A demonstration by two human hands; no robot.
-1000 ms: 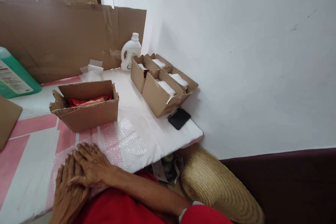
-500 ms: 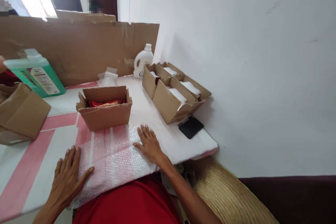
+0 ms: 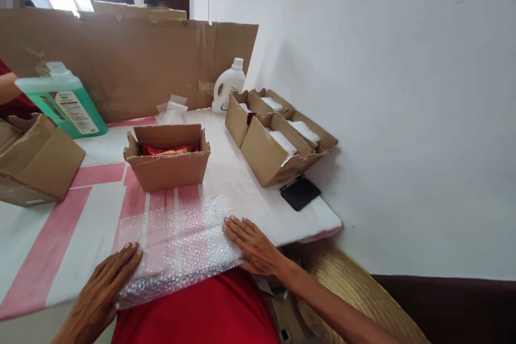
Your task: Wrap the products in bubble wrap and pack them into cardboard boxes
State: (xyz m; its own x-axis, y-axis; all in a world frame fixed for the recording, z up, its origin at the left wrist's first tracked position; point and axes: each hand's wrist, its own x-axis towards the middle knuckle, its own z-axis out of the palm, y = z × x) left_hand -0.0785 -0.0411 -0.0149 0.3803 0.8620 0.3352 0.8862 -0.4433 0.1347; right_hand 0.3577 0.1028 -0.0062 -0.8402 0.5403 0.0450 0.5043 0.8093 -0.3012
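Note:
A sheet of clear bubble wrap [image 3: 177,242] lies along the front edge of the table, its near side hanging slightly over toward my red clothing. My left hand [image 3: 107,279] rests on its left end, fingers stretched out side by side, the thumb hidden. At the right end, my right hand [image 3: 253,244] lies with straight fingers over the sheet's border, its thumb low near the table edge. Just beyond the wrap stands an open cardboard box [image 3: 173,172] with red packets [image 3: 169,149] inside.
Several cardboard boxes [image 3: 258,156] with white contents stand at the right, beside a black flat object [image 3: 300,193]. A white jug [image 3: 229,86], a green liquid bottle [image 3: 76,105] and clear plastic [image 3: 173,110] stand before a cardboard partition [image 3: 141,64]. Another person's arm [image 3: 8,88] shows at far left.
Both hands have moved nearer the table's front edge, the right one also outward to the wrap's border. Their spread fingers have come together. The view has shifted slightly.

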